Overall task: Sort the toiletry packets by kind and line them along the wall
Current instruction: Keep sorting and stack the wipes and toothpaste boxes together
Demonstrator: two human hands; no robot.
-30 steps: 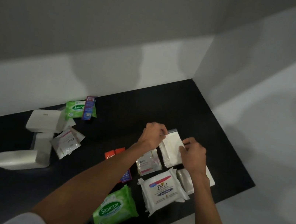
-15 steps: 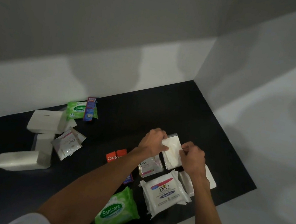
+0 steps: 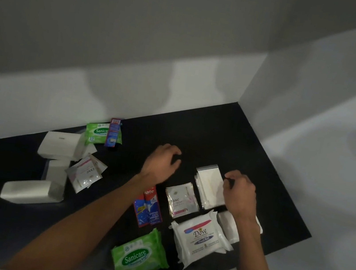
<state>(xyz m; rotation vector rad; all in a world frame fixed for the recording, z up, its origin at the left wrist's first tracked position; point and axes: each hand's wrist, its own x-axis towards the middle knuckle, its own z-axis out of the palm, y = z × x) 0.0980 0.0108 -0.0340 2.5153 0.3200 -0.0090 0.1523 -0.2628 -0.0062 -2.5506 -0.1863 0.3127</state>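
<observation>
A stack of clear zip bags (image 3: 208, 186) lies flat on the black table (image 3: 229, 143). My right hand (image 3: 239, 191) hovers at the stack's right edge with fingers loosely curled and nothing visible between them. My left hand (image 3: 162, 162) hangs left of the stack, fingers loosely curled, holding nothing. Near me lie a Dove sachet (image 3: 182, 199), red-and-blue Colgate sachets (image 3: 148, 207), a white Dove wipes pack (image 3: 200, 236), a green Sanicare pack (image 3: 139, 259), and a white packet (image 3: 227, 226) partly under my right forearm.
At the far left near the wall (image 3: 133, 85) sit a second Sanicare pack (image 3: 98, 132) with a blue-red sachet (image 3: 113, 131) on it, white tissue packs (image 3: 58, 145) (image 3: 28, 190) and Dove sachets (image 3: 86, 171). The table's right edge is close to my right arm.
Both hands were holding the clear zip bag above the table. It now lies flat, and my left hand has let go and moved left.
</observation>
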